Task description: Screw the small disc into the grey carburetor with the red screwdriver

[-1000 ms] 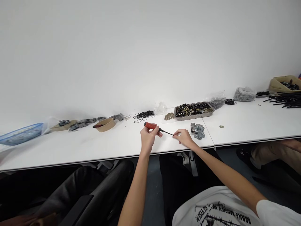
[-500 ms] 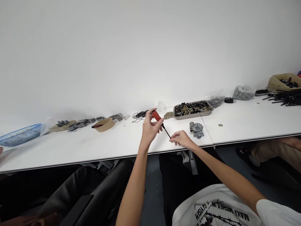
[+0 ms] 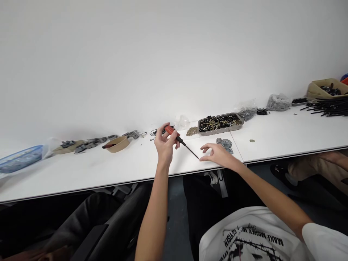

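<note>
Since the earlier frame, right hand (image 3: 219,155) opens flat beside the tip. Left hand (image 3: 164,144), grip closed on the red screwdriver (image 3: 176,137), should keep it steady above the table (image 3: 108,166); metal part (image 3: 225,144) lies behind.

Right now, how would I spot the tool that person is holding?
Find the long white table and, near its middle, the metal tray of dark parts. Just left of it the left hand grips a screwdriver, tip slanting down toward the right hand. Its red handle is unlike the grey and black parts around.
</note>
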